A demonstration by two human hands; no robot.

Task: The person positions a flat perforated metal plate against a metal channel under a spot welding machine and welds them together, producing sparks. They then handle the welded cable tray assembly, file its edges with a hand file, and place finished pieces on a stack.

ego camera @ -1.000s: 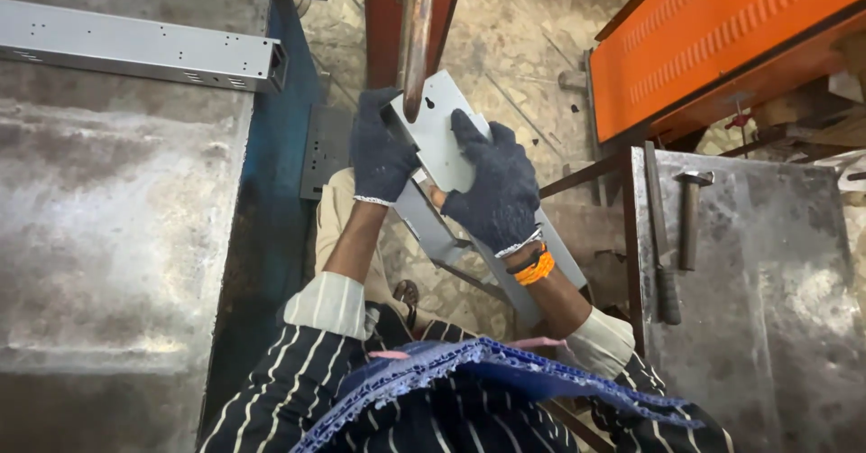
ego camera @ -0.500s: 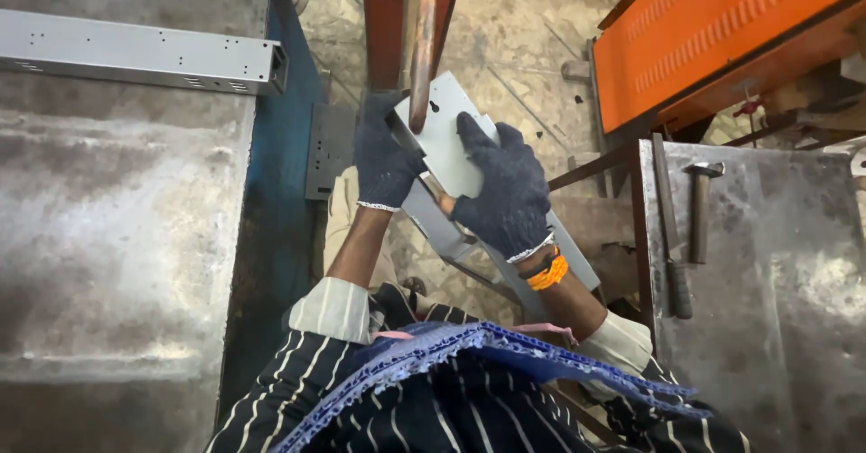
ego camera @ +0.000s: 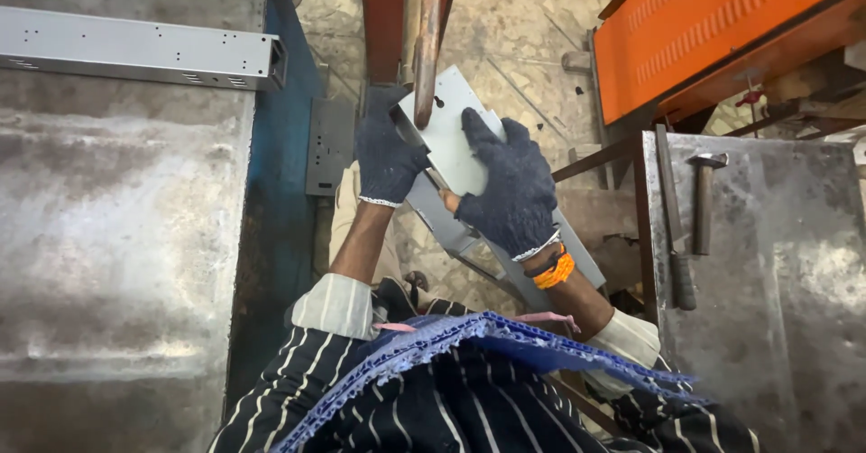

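Note:
Both my hands wear dark knitted gloves and hold a flat grey sheet-metal part (ego camera: 446, 133) in front of me. My left hand (ego camera: 386, 153) grips its left edge. My right hand (ego camera: 510, 187) lies over its right side with the fingers curled on the face. A rusty vertical rod (ego camera: 426, 33) comes down from above and meets the top of the part. A longer grey metal strip (ego camera: 532, 268) runs down and to the right beneath my right wrist, which wears an orange band.
A steel table (ego camera: 108, 236) with a long grey channel section (ego camera: 135, 56) stands on the left. On the right another steel bench (ego camera: 776, 263) carries a hammer (ego camera: 704, 196) and a long file (ego camera: 672, 209). An orange machine cover (ego camera: 722, 29) sits at top right.
The view has shifted slightly; my hands and the part sit a little lower and more to the right. My grip on the part is unchanged.

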